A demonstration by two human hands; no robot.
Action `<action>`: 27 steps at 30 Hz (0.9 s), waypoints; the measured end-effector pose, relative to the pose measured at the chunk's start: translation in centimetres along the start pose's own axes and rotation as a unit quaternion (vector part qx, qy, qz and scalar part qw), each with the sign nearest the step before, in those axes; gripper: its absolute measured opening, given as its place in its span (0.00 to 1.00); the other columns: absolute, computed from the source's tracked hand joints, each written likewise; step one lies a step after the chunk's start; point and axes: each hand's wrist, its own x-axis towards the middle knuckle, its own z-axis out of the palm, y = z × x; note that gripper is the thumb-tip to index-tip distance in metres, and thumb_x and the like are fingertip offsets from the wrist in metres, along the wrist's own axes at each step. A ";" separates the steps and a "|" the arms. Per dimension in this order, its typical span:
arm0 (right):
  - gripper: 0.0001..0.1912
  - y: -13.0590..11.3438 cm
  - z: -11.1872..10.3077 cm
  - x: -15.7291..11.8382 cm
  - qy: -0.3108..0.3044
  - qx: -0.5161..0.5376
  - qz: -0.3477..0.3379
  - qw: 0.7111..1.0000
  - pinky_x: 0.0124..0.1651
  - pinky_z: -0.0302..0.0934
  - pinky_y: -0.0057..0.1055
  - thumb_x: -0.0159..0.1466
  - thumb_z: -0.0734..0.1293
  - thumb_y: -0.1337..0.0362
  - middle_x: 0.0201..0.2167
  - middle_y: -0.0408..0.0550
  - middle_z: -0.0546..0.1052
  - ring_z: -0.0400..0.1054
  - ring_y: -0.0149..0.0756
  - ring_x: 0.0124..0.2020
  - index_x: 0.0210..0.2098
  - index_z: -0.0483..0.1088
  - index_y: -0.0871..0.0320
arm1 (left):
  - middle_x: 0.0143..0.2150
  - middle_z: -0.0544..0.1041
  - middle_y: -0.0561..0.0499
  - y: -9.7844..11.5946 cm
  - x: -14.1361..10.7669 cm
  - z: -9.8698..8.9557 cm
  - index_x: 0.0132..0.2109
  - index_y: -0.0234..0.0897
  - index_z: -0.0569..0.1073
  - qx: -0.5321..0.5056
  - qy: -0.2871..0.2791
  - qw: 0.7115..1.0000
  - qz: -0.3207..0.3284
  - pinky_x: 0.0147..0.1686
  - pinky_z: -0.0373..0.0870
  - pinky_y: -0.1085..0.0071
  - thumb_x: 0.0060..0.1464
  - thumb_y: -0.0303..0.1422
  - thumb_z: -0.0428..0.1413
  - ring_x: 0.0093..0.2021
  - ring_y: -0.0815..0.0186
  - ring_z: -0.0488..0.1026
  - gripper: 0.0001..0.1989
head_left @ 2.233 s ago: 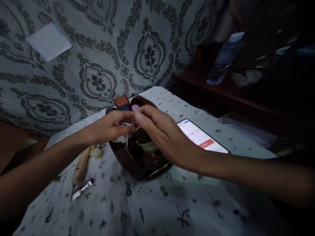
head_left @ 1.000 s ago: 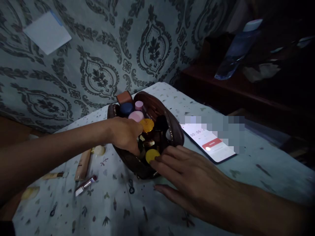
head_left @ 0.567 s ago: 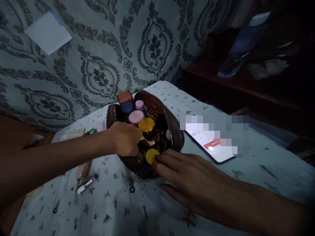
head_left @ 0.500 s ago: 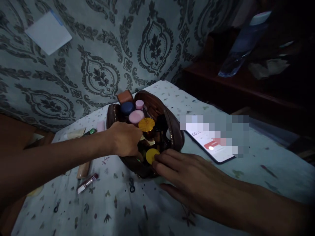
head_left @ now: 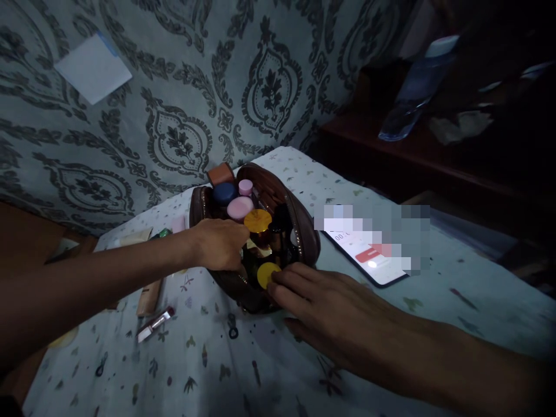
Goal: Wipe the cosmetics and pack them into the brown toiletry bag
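Note:
A dark brown zip bag (head_left: pixel 309 231) lies unzipped on the patterned white sheet. Inside it are a blue lid (head_left: pixel 224 193), a large pink lid (head_left: pixel 240 208), a small pink cap (head_left: pixel 245 186), an orange-yellow lid (head_left: pixel 258 220) and a yellow lid (head_left: pixel 268 275). My left hand (head_left: pixel 223 243) reaches over the bag's left side, its fingers bent down into the opening; their tips and anything they grip are hidden. At the bag's front right, my right hand (head_left: pixel 313 295) rests with fingers spread, the fingertips touching the yellow lid.
A lit phone (head_left: pixel 369 255) lies right of the bag. On the left of the sheet (head_left: pixel 174 370) are a lipstick tube (head_left: pixel 155 324), a tan tube (head_left: pixel 150 296) and other small cosmetics. A water bottle (head_left: pixel 414 92) stands on a dark red surface (head_left: pixel 347 136) behind.
The camera view has shifted slightly. My left hand has drawn back a little to the left at the bag, while my right hand stays by the yellow lid.

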 end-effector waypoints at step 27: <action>0.12 -0.1 -0.3 0.2 -0.044 -0.004 0.010 0.999 0.34 0.63 0.32 0.61 0.63 0.74 0.40 0.49 0.73 0.67 0.39 0.40 0.43 0.66 0.57 | 0.33 0.78 0.54 -2.5 -0.7 -1.4 0.40 0.35 0.76 -0.107 0.110 0.987 0.049 0.32 0.65 0.75 0.49 0.38 0.61 0.34 0.65 0.74 0.13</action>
